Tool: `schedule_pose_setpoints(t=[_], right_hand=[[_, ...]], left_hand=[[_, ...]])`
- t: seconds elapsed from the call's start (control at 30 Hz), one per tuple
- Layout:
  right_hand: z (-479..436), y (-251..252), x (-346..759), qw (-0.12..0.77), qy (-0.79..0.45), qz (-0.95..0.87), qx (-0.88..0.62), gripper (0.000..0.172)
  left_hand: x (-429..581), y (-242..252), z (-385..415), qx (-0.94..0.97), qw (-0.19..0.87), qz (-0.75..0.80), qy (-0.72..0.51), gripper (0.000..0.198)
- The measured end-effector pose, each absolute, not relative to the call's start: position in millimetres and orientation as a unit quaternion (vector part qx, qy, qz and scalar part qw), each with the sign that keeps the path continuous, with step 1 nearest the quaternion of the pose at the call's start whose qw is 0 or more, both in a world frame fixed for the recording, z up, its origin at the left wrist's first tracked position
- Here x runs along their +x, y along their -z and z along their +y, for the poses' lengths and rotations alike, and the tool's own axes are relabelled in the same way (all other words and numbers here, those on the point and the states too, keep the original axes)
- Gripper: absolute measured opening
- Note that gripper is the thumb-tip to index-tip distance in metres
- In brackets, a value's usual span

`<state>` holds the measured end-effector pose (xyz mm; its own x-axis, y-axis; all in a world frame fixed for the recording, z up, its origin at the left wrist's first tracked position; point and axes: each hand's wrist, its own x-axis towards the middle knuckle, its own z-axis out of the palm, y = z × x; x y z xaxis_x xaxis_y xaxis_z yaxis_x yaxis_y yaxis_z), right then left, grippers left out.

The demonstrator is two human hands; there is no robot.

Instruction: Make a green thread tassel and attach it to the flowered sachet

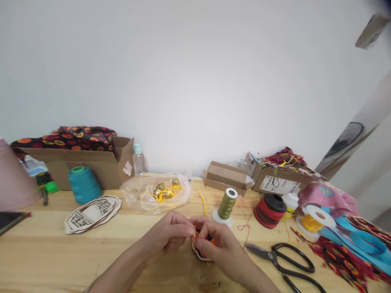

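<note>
My left hand (172, 232) and my right hand (215, 240) meet over the middle of the table, fingertips pinched close together. Between them shows a thin reddish strand that looks like thread (194, 232); its exact course is hidden by the fingers. Beneath my right hand is a small patterned fabric piece (199, 254) in black, red and orange with a pale rim, mostly covered by the hand. A small yellow loop (209, 263) sticks out at its near edge, and a yellow braided cord (202, 202) stretches away beyond the hands.
Black-handled scissors (271, 256) lie to the right. A green thread spool (227, 205), a red-and-black spool (270, 211) and a yellow spool (316, 219) stand behind. Left are stacked wooden cutouts (93, 213), a teal thread cone (84, 185) and a plastic bag (134, 195) with bells.
</note>
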<state>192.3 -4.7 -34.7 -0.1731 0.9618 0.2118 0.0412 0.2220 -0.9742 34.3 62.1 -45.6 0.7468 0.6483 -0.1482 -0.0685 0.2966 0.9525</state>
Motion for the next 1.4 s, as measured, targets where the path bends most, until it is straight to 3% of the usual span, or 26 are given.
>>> schedule_pose_setpoints(t=[0.13,0.3,0.77,1.07,1.4], right_hand=[[-2,37,193,0.505,-0.516,-0.553,-0.416,0.026],[0,36,198,0.54,-0.471,-0.545,-0.436,0.029],[-1,31,198,0.507,-0.455,-0.549,-0.485,0.033],[-4,36,203,0.427,-0.219,-0.738,-0.475,0.015],[-9,37,197,0.321,-0.115,-0.818,-0.464,0.019]], left_hand=[[35,46,64,0.541,0.757,0.279,-0.237,0.022],[36,45,67,0.527,0.753,0.294,-0.263,0.028],[40,43,59,0.425,0.816,0.291,-0.263,0.027],[44,42,55,0.376,0.811,0.346,-0.286,0.024],[56,47,47,0.292,0.832,0.364,-0.3,0.029]])
